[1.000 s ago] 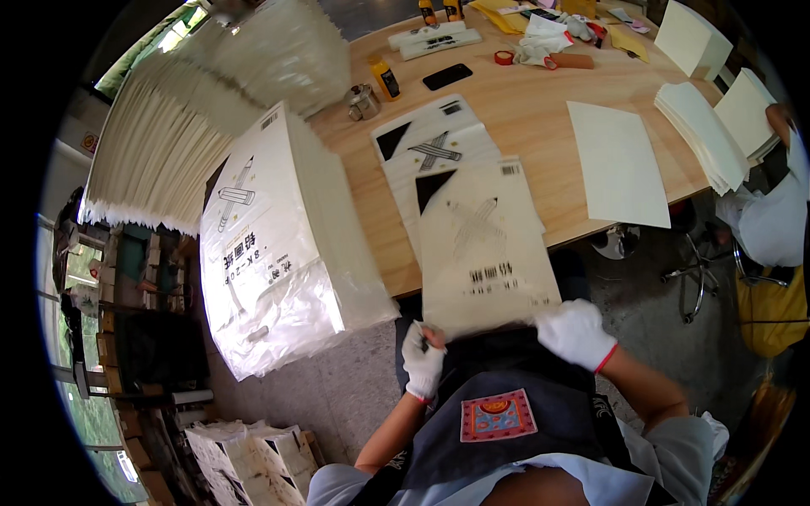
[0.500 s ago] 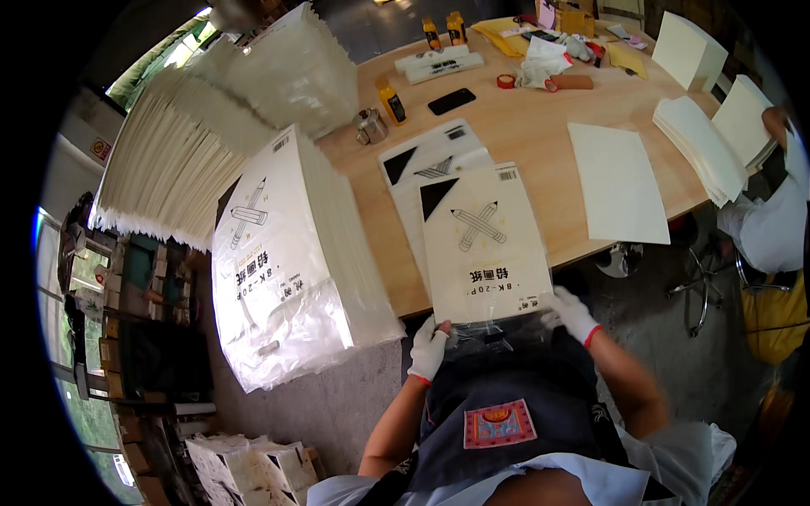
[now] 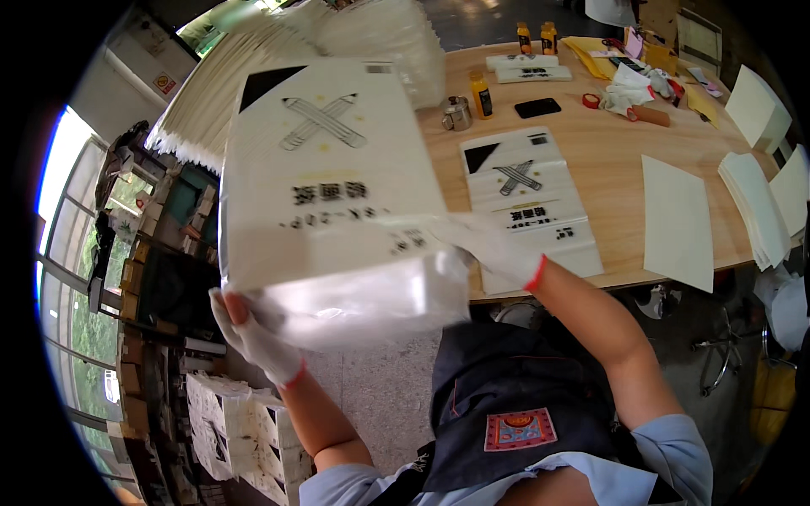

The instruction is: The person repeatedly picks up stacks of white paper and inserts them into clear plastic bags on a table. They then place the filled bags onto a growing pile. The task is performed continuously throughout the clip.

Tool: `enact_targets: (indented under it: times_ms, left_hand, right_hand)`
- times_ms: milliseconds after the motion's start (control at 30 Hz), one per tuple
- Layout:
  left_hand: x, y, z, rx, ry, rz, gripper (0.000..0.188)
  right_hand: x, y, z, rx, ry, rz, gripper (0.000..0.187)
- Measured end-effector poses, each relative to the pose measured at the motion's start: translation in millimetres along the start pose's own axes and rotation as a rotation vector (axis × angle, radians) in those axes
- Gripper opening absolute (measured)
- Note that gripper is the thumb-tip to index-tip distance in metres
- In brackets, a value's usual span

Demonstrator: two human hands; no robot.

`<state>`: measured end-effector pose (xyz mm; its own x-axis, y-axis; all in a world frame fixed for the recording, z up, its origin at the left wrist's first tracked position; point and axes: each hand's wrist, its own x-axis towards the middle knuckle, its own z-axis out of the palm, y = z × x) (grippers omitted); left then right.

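A pack of drawing paper in a clear printed plastic bag (image 3: pixel 329 177), with crossed pencils and a black corner, is up at the left, over the place of the tall stack. My left hand (image 3: pixel 261 341), in a white glove, grips its near left corner, the thumb at the edge. At the near right corner my gloved right hand (image 3: pixel 494 249) holds the pack's side, slightly blurred, its fingertips partly hidden. Loose shiny plastic hangs at the near end. Flat printed plastic bags (image 3: pixel 540 240) lie on the table to the right of the pack.
On the wooden table (image 3: pixel 620 139) are a phone (image 3: pixel 537 108), a metal pot (image 3: pixel 456 114), a yellow bottle (image 3: pixel 481 94), red tape (image 3: pixel 591 101) and a white sheet (image 3: pixel 677 221). Paper stacks (image 3: pixel 749 207) stand at right; tall bagged piles (image 3: pixel 202 101) rise at far left. Wrapped bundles (image 3: pixel 245 430) sit low left.
Both my hands have moved left and up with the bagged paper pack, off the flat bags on the table to over the tall stack. The view has shifted left.
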<state>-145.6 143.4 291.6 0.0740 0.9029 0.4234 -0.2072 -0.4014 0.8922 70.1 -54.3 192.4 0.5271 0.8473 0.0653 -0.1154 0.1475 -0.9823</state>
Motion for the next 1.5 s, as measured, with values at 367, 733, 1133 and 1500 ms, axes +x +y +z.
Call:
enact_targets:
  times_ms: [367,733,1133,1500]
  left_hand:
    - [-57.0,-229.1,-69.2,0.039,-0.194,0.105,0.023]
    - [-256.7,-218.2,133.2,0.354,-1.27,0.378,0.024]
    - [-239.8,-246.4,219.0,0.521,-1.546,0.324,0.024]
    - [-201.1,-188.2,245.0,-0.419,-1.121,-0.476,0.011]
  right_hand:
    - [-3.5,-3.9,44.3,-0.211,-0.062,-0.065,0.029]
    - [-149.6,111.0,-9.9,-0.083,0.007,0.585,0.031]
    - [-175.3,130.8,-64.8,0.155,0.494,0.423,0.032]
    - [-136.7,171.1,-145.7,-0.967,0.719,0.449,0.05]
